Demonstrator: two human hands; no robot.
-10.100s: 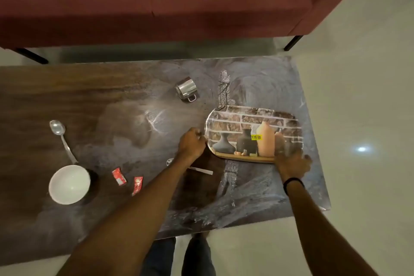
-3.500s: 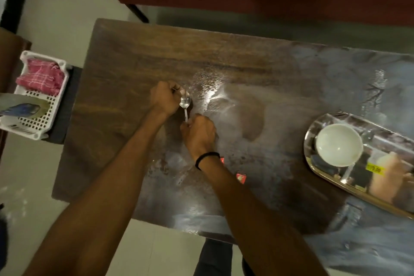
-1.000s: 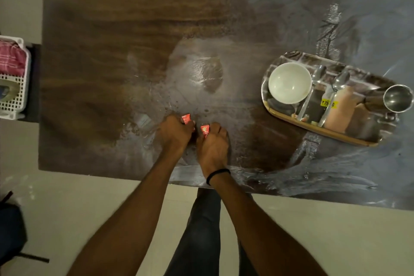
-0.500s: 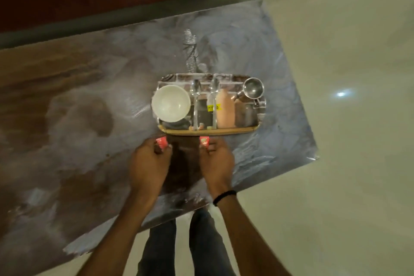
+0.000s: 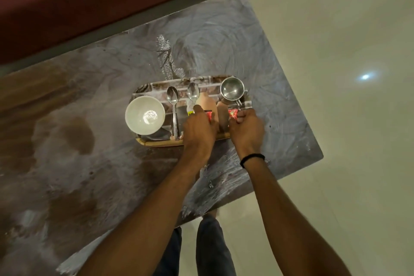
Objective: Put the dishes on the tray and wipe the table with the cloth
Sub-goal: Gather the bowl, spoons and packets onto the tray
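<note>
2 small red sachets [image 5: 233,114], pinched by left hand [image 5: 199,129] and right hand [image 5: 247,129], hover over the loaded picture-printed oblong tray [image 5: 156,142]; wiping remains.

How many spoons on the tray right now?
2. Both lie side by side on the tray, between the white bowl and the steel cup: left spoon, right spoon, its handle hidden under the left hand.
</note>
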